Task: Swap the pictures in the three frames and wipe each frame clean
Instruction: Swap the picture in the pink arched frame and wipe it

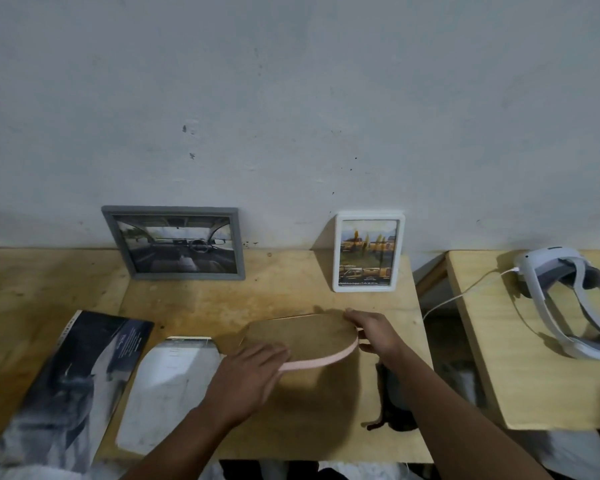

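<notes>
- Pink frame (317,360) is face down near the middle of the tabletop (284,299), so what you see is its brown backing board with the pink rim showing along the near edge.
- Left hand (248,375) is on the frame's near-left corner, fingers fairly straight and spread over the backing and the rim. More pressing or steadying than a real grip, as far as I can tell.
- Right hand (373,332) has the frame's right end, fingers curled over the top of the backing and thumb down at the pink edge, so it's loosely clamped on that end.
- That end looks lifted a bit, going by the shadow under it, but I can't say for sure.
- Grey frame (174,244) leans against the wall at the back left, with a car interior picture in it.
- White frame (368,252) leans on the wall at the back right, upright, with a yellowish picture inside.
- Just left of the pink frame there's a pale sheet (168,389) lying flat, and further left a dark magazine (73,386).
- Separate table on the right has a white headset (568,303) with a cable plugged in.
</notes>
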